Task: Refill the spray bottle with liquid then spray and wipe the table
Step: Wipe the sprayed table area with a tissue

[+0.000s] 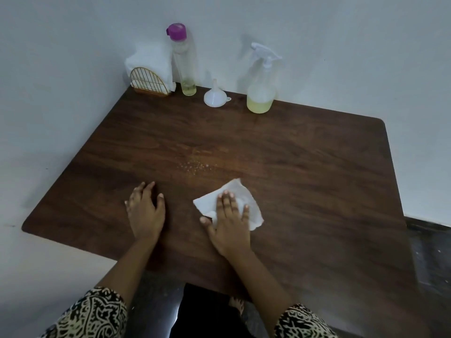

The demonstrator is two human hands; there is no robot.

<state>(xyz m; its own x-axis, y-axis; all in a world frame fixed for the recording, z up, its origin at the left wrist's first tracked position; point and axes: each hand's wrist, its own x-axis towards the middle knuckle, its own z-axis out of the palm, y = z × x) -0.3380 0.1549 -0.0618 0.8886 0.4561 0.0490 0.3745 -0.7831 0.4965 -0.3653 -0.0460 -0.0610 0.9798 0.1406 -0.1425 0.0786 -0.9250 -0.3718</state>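
A clear spray bottle (pixel 261 89) with a white trigger head stands at the back of the dark wooden table (pixel 317 191), holding pale yellow liquid at its bottom. Left of it lies a white funnel (pixel 215 96), mouth down. A tall clear bottle (pixel 183 64) with a purple cap stands further left with a little yellow liquid. My right hand (pixel 229 223) presses flat on a white paper tissue (pixel 244 203) near the table's front. My left hand (pixel 145 211) rests flat on the bare wood beside it. Small droplets (pixel 195 165) glisten just beyond the tissue.
A gold wire napkin holder (pixel 148 82) with white tissues stands in the back left corner against the white wall. The table's right rounded corner (pixel 380 123) borders a dark floor. A bare foot (pixel 236 303) shows below the front edge.
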